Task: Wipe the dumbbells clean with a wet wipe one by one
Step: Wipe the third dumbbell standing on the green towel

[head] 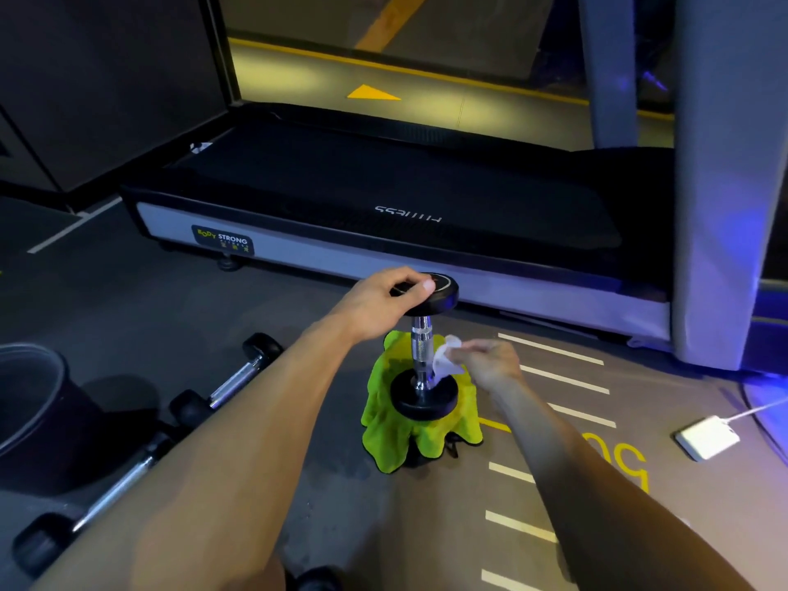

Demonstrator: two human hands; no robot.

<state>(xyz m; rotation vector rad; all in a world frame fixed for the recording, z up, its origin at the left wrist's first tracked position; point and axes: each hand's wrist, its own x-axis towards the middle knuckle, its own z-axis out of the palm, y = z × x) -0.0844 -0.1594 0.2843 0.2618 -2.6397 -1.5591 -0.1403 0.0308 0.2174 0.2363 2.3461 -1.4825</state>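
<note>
Dumbbell (424,347) upright on green cloth (409,432) on floor. Left hand (386,305) gripping top head; right hand (490,360) pinching wet wipe (445,360) against chrome handle. Mid-wipe on handle; next, probably lower head.

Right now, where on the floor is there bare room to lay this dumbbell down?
Bare floor lies between the green cloth and the white box, over the painted stripes, and left of the cloth toward the treadmill. It is crowded lower left, by the other dumbbells and the dark bin.
</note>
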